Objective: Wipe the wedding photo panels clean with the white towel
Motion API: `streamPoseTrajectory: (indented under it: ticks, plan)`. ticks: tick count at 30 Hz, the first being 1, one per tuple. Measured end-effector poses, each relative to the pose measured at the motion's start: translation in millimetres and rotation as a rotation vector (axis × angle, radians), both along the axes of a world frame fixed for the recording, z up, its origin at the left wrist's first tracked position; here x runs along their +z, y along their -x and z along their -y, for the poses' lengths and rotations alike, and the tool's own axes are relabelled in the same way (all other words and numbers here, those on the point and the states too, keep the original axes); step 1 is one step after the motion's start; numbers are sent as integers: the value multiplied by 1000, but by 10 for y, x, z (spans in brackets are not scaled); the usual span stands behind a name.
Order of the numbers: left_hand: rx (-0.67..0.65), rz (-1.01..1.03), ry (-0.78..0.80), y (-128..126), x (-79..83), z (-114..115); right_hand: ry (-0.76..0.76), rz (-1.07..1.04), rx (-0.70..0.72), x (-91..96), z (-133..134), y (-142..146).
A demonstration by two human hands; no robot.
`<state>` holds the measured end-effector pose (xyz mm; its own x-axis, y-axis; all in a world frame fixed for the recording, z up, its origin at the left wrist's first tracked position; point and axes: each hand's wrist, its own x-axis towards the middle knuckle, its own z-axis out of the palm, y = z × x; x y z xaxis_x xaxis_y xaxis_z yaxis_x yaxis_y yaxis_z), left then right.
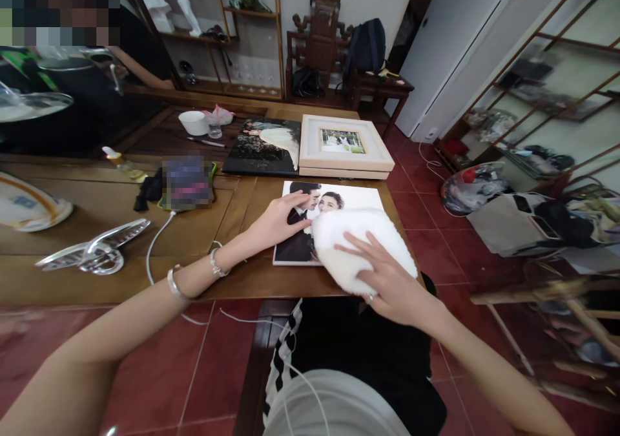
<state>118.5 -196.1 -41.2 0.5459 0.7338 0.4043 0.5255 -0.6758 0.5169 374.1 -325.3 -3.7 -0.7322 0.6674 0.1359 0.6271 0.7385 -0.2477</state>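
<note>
Left hand [279,219], fingers parted from thumb, seemingly steadies rectangular white-edged couple portrait [296,246]; right hand [390,281], fingers splayed, presses fluffy white cloth [361,224].

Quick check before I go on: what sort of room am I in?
Possibly a home living room or small studio, judging by the carved wooden chair, the white figurines and the couple's photo panel.

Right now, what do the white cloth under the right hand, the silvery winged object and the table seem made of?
White cloth: probably plush fabric, matte, from its fuzzy edge.
Silvery winged object: polished metal or chromed plastic, given mirror-like highlights.
Table: likely wood, softly glossy, judging by brown boards and seams.
</note>
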Motion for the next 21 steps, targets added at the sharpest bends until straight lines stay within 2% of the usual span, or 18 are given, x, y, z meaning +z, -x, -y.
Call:
streamPoseTrajectory:
  ticks: [2,5,11,16,19,21]
  plan:
    - [0,-15,-14,-4,-9,-1,16,7,25,18,116,17]
    - [3,-33,-30,-8,-13,-1,25,-27,18,28,67,5]
    - [4,-38,-28,-2,12,1,10,-53,-134,35,-514,16]
    - [-4,-33,-16,6,31,9,3,-8,-185,16,-1022,127]
    - [3,-20,-15,11,35,15,-39,-9,-216,-36,-1196,173]
    - [14,-12,-9,13,36,16,-61,-12,-209,-66,-1204,184]
